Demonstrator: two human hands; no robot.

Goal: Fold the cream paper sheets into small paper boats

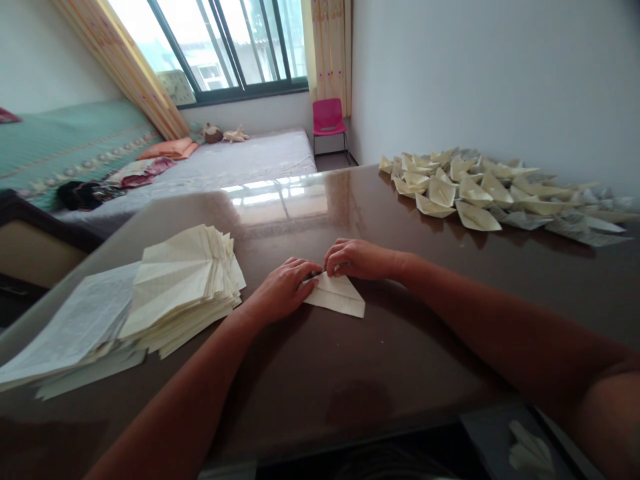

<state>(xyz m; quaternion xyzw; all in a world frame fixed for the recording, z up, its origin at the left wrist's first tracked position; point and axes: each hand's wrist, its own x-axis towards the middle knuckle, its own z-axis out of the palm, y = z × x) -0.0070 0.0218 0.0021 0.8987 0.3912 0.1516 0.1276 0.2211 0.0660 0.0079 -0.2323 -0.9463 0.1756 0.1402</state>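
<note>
So the folded paper [336,297] is lying flat on the table [310,393], right in the middle, in front of the person. Its long axis runs left to right, with the right end angled a bit toward the near edge. The long straight side faces the person, one sharp corner points right, and it narrows going away from them, up under the fingers. The left tip is partly covered, so I can't say exactly how it ends. It's thin cream stuff, matte, with a crease line running across it.

Left hand [284,288] is half curled, fingers bent at the far edge and thumb down on the left part; can't tell if it's pinching or just pressing. Right hand [350,257] is curled tighter, fingertips and thumb closed on the top of the fold, close beside the left fingertips.

The table is dark brown and glossy enough to mirror the window [220,40]. Over on the left there's a messy stack [175,267] of cream sheets, creased and fanned at the edges, next to a flat greyish printed sheet [90,313]. Far right, by the wall [475,80], sits a crowd of pointy paper boats [475,190], mostly cream, some grey and printed.
</note>
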